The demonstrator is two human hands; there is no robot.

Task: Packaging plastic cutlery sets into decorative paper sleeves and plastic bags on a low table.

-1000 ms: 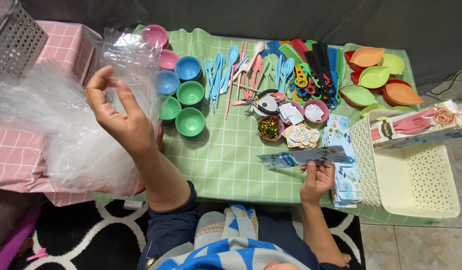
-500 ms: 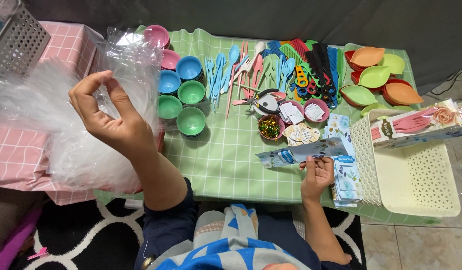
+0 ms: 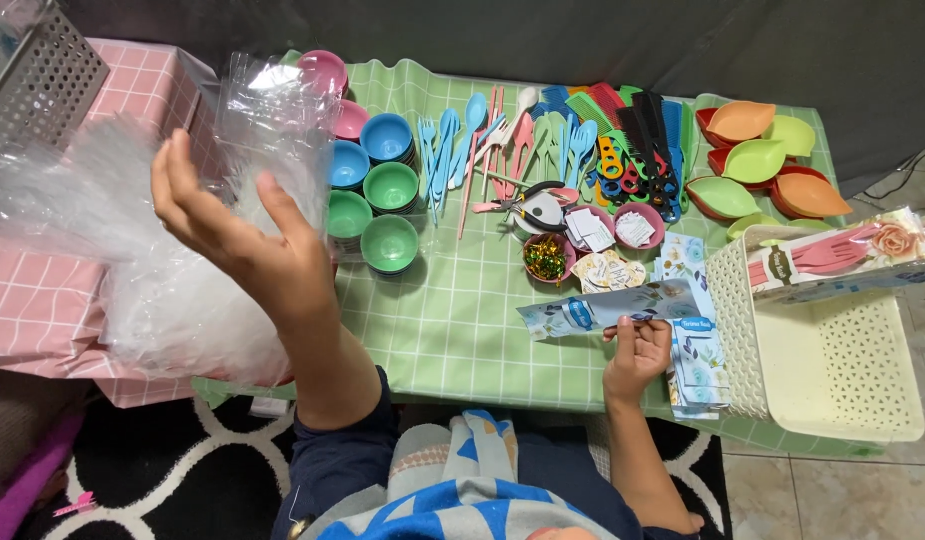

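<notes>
Two hands busy here. The green checked worktop (image 3: 452,330) is packed with stuff. Left hand (image 3: 247,245) is raised over a heap of clear plastic bags (image 3: 102,260), grip pinching one bag (image 3: 272,120). Right hand (image 3: 637,350) grips a floral card (image 3: 607,310) beside the white basket (image 3: 832,370).

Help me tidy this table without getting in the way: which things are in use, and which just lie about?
In use:
left hand on a clear plastic bag
right hand holding a floral paper card

Lying about:
stacked plastic bowls
coloured combs
white perforated basket
</notes>
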